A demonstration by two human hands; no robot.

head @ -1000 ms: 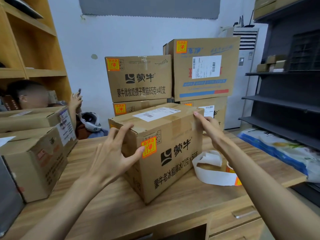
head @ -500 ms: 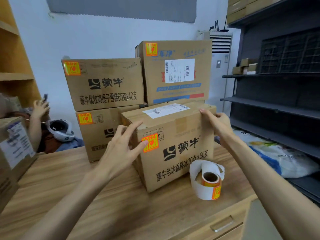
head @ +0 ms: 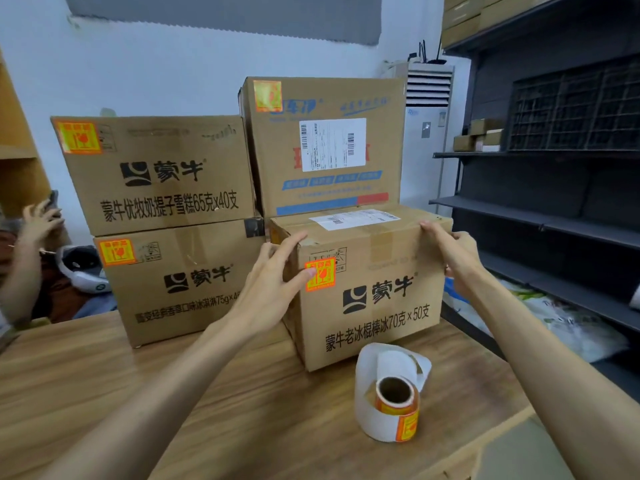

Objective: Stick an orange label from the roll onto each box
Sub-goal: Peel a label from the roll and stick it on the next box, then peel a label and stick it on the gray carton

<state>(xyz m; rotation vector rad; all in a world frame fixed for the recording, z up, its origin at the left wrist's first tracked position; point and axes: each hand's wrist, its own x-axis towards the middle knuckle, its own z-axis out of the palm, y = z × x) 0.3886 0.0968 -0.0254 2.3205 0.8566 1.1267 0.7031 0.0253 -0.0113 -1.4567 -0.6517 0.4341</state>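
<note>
Now seemingly at the last of one box's labelling: left hand [head: 266, 289] spread wide against the near left corner of the front box [head: 381, 306], fingers [head: 294, 239] straight along the top edge, thumb tip resting on the orange label [head: 320, 274] stuck high on the front face. Right hand [head: 453, 258] laid against the top right corner, fingers stretched out over the edge, curled round nothing. Box held between the two hands, standing on the wooden surface [head: 138, 393], close against the stack behind, contact or a small gap impossible to tell.

Behind, three more boxes, each with an orange label in its top left corner: upper left box [head: 156, 174], lower left box [head: 180, 282], tall back box [head: 325, 147]. Roll [head: 393, 403] standing on the surface just in front of the held box, white backing strip looping loose above it, touched by neither hand. Dark shelves [head: 554, 216] at right; another person's hand [head: 41, 220] at far left.

By the look of things, label on and only a final press or a settling of the box against the stack left to do. Next, most likely: let go, bring up an unlabelled box, then steady the roll with one hand and pinch a label's corner with the other to peel it clean off the backing.
</note>
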